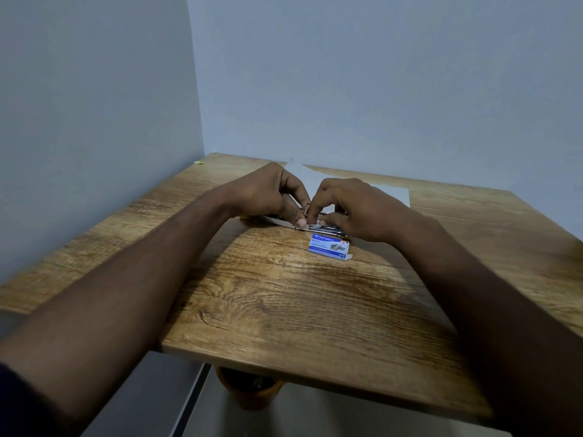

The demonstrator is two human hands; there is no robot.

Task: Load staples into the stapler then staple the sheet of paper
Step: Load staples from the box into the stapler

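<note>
A small metal stapler [325,228] lies on a white sheet of paper [389,193] at the far middle of the wooden table [299,304]. My left hand [271,193] and my right hand [353,209] meet over it, fingers pinched together on its top. Most of the stapler is hidden beneath my hands, so whether it is open and whether staples sit in it I cannot tell. A blue staple box [329,246] lies just in front of the stapler, its end flap open to the right.
The table stands in a corner of two pale walls [378,89]. An orange round container [249,386] shows below the table's near edge. A tiny yellow scrap [198,162] lies at the far left edge.
</note>
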